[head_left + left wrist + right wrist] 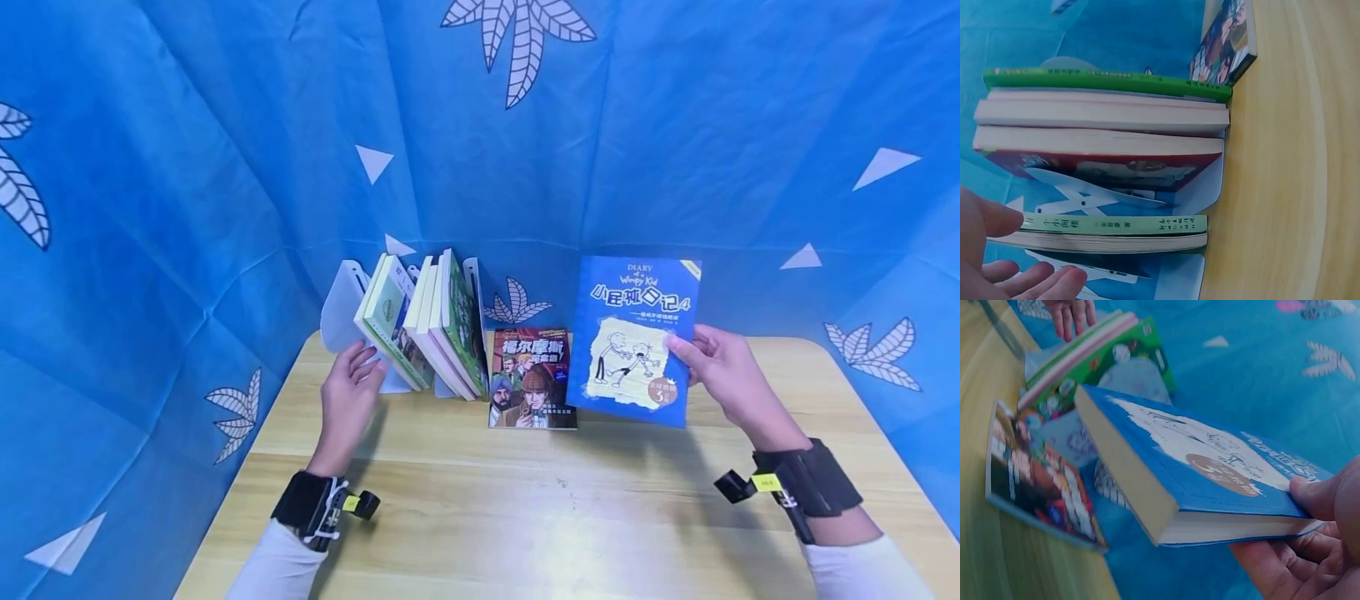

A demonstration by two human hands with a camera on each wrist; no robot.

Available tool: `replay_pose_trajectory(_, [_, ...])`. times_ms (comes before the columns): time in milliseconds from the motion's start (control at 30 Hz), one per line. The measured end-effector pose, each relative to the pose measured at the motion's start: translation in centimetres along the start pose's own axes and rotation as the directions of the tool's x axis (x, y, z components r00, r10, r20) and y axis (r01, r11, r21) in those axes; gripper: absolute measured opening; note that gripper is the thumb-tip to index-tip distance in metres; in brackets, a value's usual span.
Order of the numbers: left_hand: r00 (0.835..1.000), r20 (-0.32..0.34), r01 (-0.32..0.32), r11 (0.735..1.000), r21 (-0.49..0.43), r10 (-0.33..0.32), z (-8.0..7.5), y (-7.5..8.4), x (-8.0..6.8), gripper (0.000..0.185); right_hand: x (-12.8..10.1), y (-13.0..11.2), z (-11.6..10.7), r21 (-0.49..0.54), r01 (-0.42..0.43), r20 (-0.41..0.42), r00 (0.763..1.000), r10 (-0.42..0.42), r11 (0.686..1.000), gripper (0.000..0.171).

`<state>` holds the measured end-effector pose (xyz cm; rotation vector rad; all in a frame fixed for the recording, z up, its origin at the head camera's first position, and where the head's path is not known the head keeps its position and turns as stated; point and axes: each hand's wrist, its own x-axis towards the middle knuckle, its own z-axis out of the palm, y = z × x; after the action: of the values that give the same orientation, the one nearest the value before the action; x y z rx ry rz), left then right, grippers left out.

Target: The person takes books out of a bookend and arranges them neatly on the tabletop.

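Nearest the head camera: two forearms in white sleeves, each with a black wrist strap, stretched over a wooden table (525, 517).

Right hand (723, 371) gripping a blue book (636, 340) by its right edge, thumb on the front cover, fingers curled behind. Held upright above the table, cover toward the camera, lower edge just clear of the wood. In the right wrist view, thumb (1319, 495) pressed on the cover near the edge of the blue book (1210, 481), fingers (1272, 569) wrapped beneath, cream page block facing out.

Left hand (348, 400) spread loosely, fingers straight, gripping nothing. Fingertips at the outer face of the leftmost of a row of leaning books (423, 329), touching or just short of it, hard to tell. In the left wrist view, fingers (1029, 281) relaxed beside a pale green spine (1110, 224).

Row held in a white book stand (341, 312), all volumes tilted to the left: pale green ones at the left, pinkish page blocks in the middle, a bright green cover (465, 329) at the right end.

Lying flat just right of the stand, a red and brown comic-style book (532, 379), cover up, partly overlapped in view by the blue book.

Behind and around the table, a blue cloth backdrop (225, 167) printed with white leaves and triangles.
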<state>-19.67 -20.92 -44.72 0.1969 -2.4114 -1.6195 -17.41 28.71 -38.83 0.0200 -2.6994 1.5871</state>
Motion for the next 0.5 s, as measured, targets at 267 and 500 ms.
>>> replay_pose_trajectory(267, [0.999,0.017,0.029,0.999,-0.016,-0.029,0.9,-0.4,1.1,0.055,1.6,3.0,-0.7,-0.022,-0.112,0.052,0.992,0.113,0.993,0.059])
replay_pose_trajectory(500, [1.0,0.015,0.004,0.999,0.037,-0.004,1.7,-0.4,1.9,0.045,3.2,5.6,-0.5,0.015,-0.159,0.149,0.977,0.155,0.987,0.056])
